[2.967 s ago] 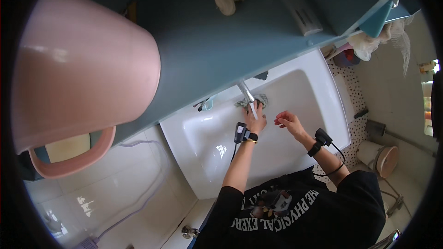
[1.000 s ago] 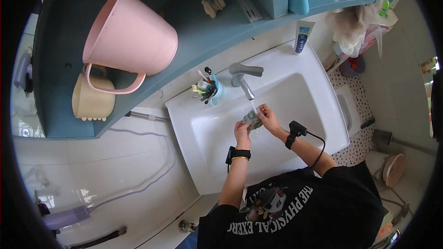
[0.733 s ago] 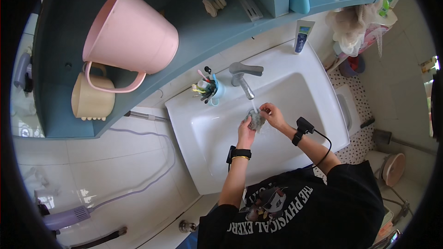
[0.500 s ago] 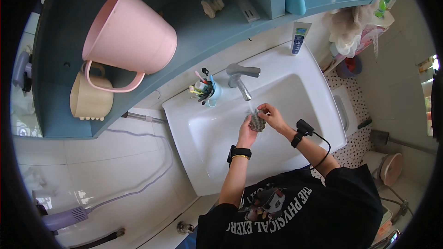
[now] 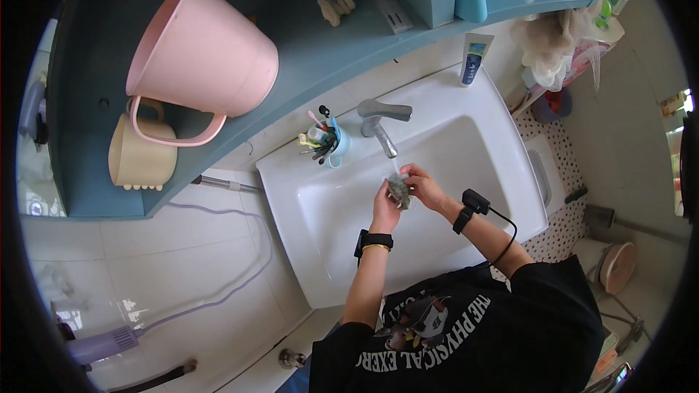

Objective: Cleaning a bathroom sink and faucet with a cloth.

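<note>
A small, grey-green, mottled thing (image 5: 398,192) is held between my two hands over the white sink (image 5: 320,287); its kind cannot be made out. My left hand (image 5: 384,212) is closed round its left and lower side. From the right, the fingers of my right hand (image 5: 425,188) pinch its upper edge. Just above is the spout of the chrome faucet (image 5: 383,128), and a thin stream of water falls from it onto the thing. Parts of the thing are hidden by my fingers.
Behind the sink's left rim stands a light blue cup (image 5: 341,144) of toothbrushes. A toothpaste tube (image 5: 473,58) is at the back right corner. Overhead at left, a blue shelf (image 5: 320,65) carries a pink mug-shaped pitcher (image 5: 211,51) and a cream cup (image 5: 142,151).
The mottled thing has turned and shifted slightly left in my hands. Both hands have moved a little with it, staying beneath the spout.
</note>
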`<state>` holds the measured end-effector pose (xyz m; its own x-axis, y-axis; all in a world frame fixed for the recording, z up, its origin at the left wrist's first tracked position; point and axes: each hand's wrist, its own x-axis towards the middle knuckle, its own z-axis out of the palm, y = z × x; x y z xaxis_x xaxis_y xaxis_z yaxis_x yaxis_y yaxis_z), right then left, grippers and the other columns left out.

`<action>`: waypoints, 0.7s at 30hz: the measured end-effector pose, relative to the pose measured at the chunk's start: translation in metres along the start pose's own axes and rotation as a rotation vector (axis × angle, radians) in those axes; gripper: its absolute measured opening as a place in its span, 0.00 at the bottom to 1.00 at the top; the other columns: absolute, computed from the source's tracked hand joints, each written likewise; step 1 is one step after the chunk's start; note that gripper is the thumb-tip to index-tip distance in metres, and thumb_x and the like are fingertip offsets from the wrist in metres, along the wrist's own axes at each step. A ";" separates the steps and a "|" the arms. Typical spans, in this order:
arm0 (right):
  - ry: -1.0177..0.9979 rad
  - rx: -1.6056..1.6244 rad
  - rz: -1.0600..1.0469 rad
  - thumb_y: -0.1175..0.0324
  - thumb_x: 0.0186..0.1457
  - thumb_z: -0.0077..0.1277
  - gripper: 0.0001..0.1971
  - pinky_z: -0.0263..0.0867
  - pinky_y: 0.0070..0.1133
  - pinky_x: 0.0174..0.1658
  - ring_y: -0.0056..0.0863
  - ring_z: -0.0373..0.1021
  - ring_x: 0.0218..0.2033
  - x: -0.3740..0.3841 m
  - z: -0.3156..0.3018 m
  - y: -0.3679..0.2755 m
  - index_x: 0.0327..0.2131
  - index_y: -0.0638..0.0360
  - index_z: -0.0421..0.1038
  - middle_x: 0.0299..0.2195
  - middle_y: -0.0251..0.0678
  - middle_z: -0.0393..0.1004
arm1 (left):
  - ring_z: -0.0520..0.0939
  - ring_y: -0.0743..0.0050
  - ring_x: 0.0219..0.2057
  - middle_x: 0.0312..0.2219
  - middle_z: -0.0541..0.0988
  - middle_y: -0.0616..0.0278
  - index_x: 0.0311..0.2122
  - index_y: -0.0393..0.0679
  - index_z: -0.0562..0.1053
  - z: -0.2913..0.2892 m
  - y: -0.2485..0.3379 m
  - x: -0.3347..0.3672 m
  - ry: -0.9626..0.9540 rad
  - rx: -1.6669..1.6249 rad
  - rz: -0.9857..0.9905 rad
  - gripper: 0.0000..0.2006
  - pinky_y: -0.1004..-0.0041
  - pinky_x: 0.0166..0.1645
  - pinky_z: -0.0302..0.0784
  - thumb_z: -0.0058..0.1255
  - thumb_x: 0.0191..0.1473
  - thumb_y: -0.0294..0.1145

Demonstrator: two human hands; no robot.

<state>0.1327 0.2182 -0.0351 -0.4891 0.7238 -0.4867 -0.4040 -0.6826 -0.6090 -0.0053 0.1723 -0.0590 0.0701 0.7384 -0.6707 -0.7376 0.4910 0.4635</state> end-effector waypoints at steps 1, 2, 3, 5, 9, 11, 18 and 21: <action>0.002 -0.002 0.000 0.80 0.48 0.38 0.11 0.62 0.21 0.41 0.22 0.63 0.38 0.002 -0.004 0.000 0.35 0.53 0.63 0.33 0.28 0.64 | 0.71 0.71 0.37 0.37 0.70 0.66 0.44 0.47 0.64 0.003 0.001 0.001 -0.027 0.002 -0.027 0.14 0.68 0.41 0.68 0.40 0.54 0.40; 0.026 -0.029 -0.026 0.80 0.49 0.38 0.11 0.63 0.21 0.39 0.22 0.64 0.37 0.005 -0.010 0.002 0.36 0.54 0.63 0.33 0.28 0.65 | 0.71 0.71 0.38 0.37 0.70 0.66 0.42 0.47 0.64 0.007 0.001 0.001 -0.055 0.005 -0.054 0.13 0.67 0.41 0.68 0.42 0.54 0.40; 0.052 -0.054 -0.052 0.79 0.49 0.39 0.11 0.63 0.21 0.37 0.22 0.65 0.35 0.009 -0.016 0.005 0.37 0.55 0.63 0.34 0.28 0.65 | 0.71 0.71 0.38 0.37 0.70 0.66 0.42 0.47 0.64 0.011 -0.002 0.001 -0.057 0.004 -0.057 0.13 0.67 0.41 0.68 0.42 0.54 0.40; 0.084 -0.388 -0.255 0.78 0.49 0.40 0.12 0.64 0.20 0.36 0.22 0.66 0.34 0.017 -0.030 0.007 0.39 0.56 0.63 0.34 0.30 0.66 | 0.71 0.75 0.37 0.34 0.71 0.66 0.40 0.45 0.65 0.021 -0.008 -0.001 0.092 0.081 0.132 0.14 0.72 0.39 0.68 0.50 0.49 0.37; 0.385 -1.092 -0.715 0.77 0.48 0.46 0.17 0.65 0.20 0.35 0.25 0.68 0.30 0.007 -0.016 -0.016 0.44 0.57 0.63 0.36 0.36 0.67 | 0.72 0.74 0.37 0.35 0.71 0.65 0.41 0.45 0.65 0.018 -0.001 -0.003 0.170 0.009 0.139 0.15 0.69 0.40 0.68 0.53 0.47 0.33; 0.406 -0.992 -0.796 0.76 0.48 0.46 0.18 0.65 0.21 0.35 0.26 0.68 0.30 -0.014 0.013 -0.057 0.45 0.55 0.63 0.36 0.37 0.67 | 0.71 0.68 0.41 0.37 0.70 0.63 0.42 0.46 0.64 0.018 0.003 -0.005 0.162 0.064 0.134 0.15 0.60 0.45 0.67 0.51 0.48 0.31; 0.404 -1.283 -1.019 0.75 0.47 0.49 0.24 0.66 0.23 0.34 0.30 0.67 0.33 -0.027 0.037 -0.116 0.50 0.49 0.61 0.40 0.38 0.64 | 0.71 0.69 0.41 0.39 0.70 0.64 0.43 0.45 0.64 0.015 -0.002 0.000 0.092 0.032 0.126 0.15 0.61 0.47 0.65 0.50 0.49 0.31; 0.428 -1.365 -1.020 0.75 0.46 0.49 0.24 0.66 0.24 0.35 0.29 0.67 0.34 -0.028 0.018 -0.107 0.50 0.52 0.60 0.39 0.38 0.64 | 0.71 0.69 0.41 0.39 0.71 0.62 0.44 0.42 0.65 0.011 -0.004 0.000 0.061 0.081 0.167 0.15 0.65 0.45 0.67 0.49 0.49 0.30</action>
<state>0.1762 0.2691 0.0551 -0.1667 0.8963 0.4110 0.5965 0.4236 -0.6817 0.0048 0.1751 -0.0544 -0.0914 0.7842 -0.6138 -0.6792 0.4017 0.6143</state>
